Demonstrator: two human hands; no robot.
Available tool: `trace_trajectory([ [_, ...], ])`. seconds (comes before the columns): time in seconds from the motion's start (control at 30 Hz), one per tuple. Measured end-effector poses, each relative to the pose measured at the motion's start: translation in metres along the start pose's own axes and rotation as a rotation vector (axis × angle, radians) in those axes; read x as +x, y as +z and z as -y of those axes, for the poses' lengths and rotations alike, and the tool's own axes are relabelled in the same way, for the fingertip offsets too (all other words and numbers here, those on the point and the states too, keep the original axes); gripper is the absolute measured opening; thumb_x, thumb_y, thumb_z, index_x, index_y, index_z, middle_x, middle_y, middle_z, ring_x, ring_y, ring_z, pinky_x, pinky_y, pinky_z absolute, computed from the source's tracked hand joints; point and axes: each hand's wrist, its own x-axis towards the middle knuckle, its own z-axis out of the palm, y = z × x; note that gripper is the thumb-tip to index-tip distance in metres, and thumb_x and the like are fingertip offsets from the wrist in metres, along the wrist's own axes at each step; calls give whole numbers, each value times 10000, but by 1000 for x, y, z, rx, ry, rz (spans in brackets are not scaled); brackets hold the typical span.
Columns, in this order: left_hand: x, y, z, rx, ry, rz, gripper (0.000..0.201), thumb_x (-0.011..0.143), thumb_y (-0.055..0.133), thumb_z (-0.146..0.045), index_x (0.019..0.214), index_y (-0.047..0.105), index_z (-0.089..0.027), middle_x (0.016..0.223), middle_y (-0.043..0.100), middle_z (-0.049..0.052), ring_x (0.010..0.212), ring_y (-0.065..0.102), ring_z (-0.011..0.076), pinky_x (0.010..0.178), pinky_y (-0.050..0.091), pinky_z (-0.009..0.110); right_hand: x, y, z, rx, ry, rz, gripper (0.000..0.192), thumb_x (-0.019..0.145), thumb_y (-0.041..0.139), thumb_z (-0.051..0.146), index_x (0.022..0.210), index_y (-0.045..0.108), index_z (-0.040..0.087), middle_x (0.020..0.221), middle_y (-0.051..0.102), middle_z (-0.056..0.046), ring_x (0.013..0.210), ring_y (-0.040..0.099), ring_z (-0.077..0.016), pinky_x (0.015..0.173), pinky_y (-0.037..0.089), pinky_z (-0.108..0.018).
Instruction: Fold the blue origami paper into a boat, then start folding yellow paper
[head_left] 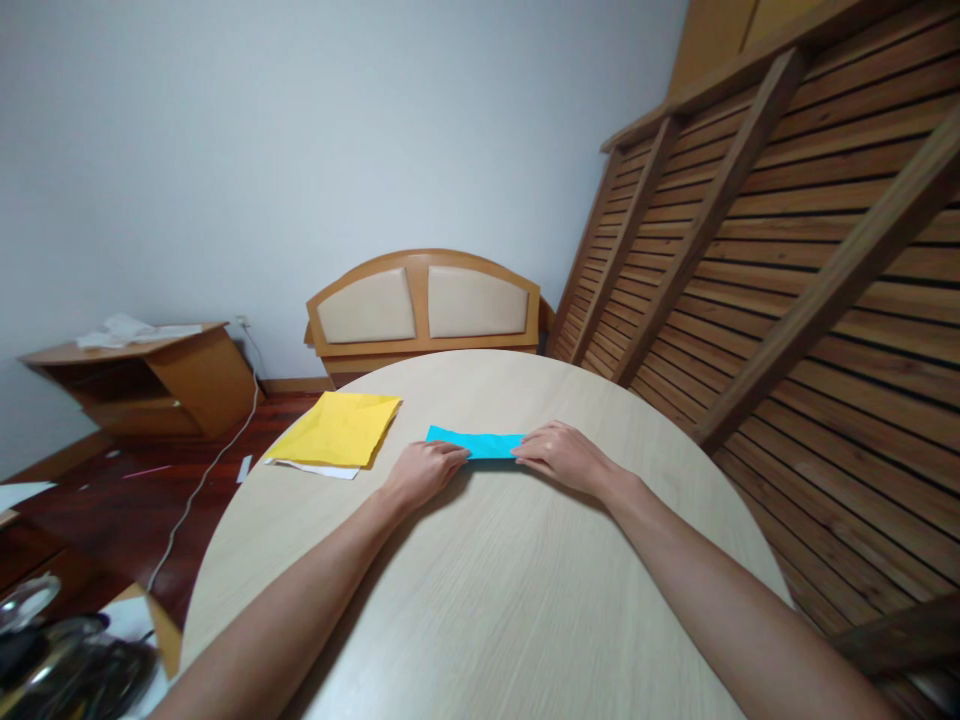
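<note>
Your left hand [424,472] and right hand [559,455] press flat the blue paper [476,443] mid-tabletop [480,600]; yellow sheets [337,430] lie near the left edge.

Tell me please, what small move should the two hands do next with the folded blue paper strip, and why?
Probably slide the fingertips along the folded blue paper strip to sharpen its crease: the left hand and right hand each press one end flat on the round pale wooden table.
</note>
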Motion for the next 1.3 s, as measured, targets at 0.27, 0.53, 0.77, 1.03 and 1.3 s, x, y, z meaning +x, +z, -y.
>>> trace_trajectory([
  [0.27, -2, 2, -2, -10, 15, 20, 282, 978, 438, -235, 991, 719, -208, 921, 741, 71, 837, 692, 166, 741, 530, 242, -5, -1, -7, -15, 13, -3, 242, 987, 526, 324, 974, 760, 262, 929, 762, -52, 903, 678, -200, 835, 428, -324],
  [0.53, -3, 4, 1, -32, -6, 6, 271, 971, 453, -250, 979, 721, -212, 895, 739, 74, 832, 691, 174, 730, 529, 248, -7, -3, -12, 12, 31, -15, 249, 983, 530, 353, 986, 763, 268, 910, 764, -48, 874, 682, -203, 807, 453, -320],
  [0.77, -4, 4, 2, -20, -1, 14, 265, 964, 455, -236, 963, 719, -209, 891, 734, 73, 816, 684, 174, 729, 522, 254, -6, -5, -9, -3, 33, -10, 221, 971, 559, 323, 978, 771, 260, 934, 767, -48, 891, 687, -202, 809, 460, -314],
  [1.03, -1, -2, -6, -6, 16, 35, 280, 971, 430, -224, 910, 702, -190, 820, 716, 72, 749, 670, 166, 685, 501, 242, -7, -5, -8, 15, 34, -40, 199, 931, 623, 327, 1047, 750, 226, 1051, 759, -59, 1002, 678, -229, 881, 469, -352],
  [1.3, 8, -2, -26, 4, 99, 67, 239, 972, 463, -230, 976, 699, -194, 861, 724, 70, 757, 687, 180, 668, 508, 263, 8, 6, 23, 101, -51, 16, 238, 943, 609, 354, 1127, 710, 241, 1076, 751, -58, 1022, 671, -219, 883, 463, -344],
])
